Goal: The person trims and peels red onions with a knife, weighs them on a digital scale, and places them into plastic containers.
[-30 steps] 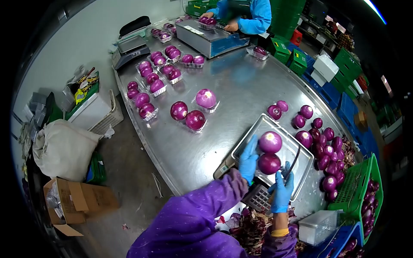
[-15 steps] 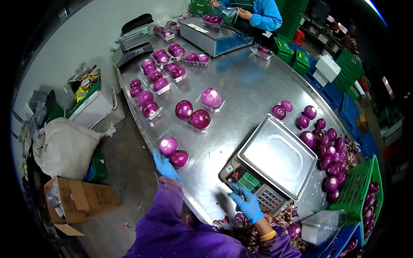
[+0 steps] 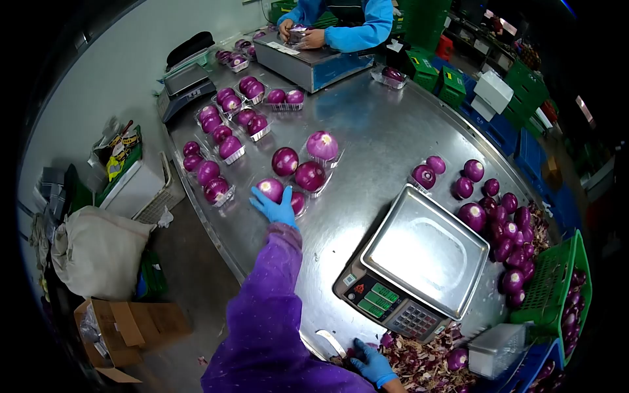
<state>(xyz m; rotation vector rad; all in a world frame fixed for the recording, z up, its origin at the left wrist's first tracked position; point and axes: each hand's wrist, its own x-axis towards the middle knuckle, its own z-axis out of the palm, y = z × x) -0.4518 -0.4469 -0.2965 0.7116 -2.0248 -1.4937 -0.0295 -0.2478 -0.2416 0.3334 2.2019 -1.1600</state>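
Note:
My left hand (image 3: 278,208), in a blue glove, grips a pair of red onions (image 3: 269,189), its fingers spread over them. Their tray is mostly hidden by the hand. Just beyond stands a clear plastic tray (image 3: 325,188) with three larger red onions (image 3: 310,176). My right hand (image 3: 372,365), also gloved in blue, is low at the near table edge, thumb and forefinger apart, among onion skins (image 3: 422,357). A curved pale blade (image 3: 331,340) lies to its left, apart from the fingers. The scale (image 3: 426,252) has a bare pan.
Several trays of onions (image 3: 229,146) stand at the left. Loose onions (image 3: 504,249) line the right edge beside a green crate (image 3: 549,288). Clear empty trays (image 3: 496,347) are stacked at lower right. Across the table, a person in blue sleeves (image 3: 360,29) handles a pack over a metal scale (image 3: 314,59).
My left hand has pushed the onion pair away from me, up against the three-onion tray. My right hand has dropped from the scale's keypad to the skins. The co-worker's hands now hold a pack.

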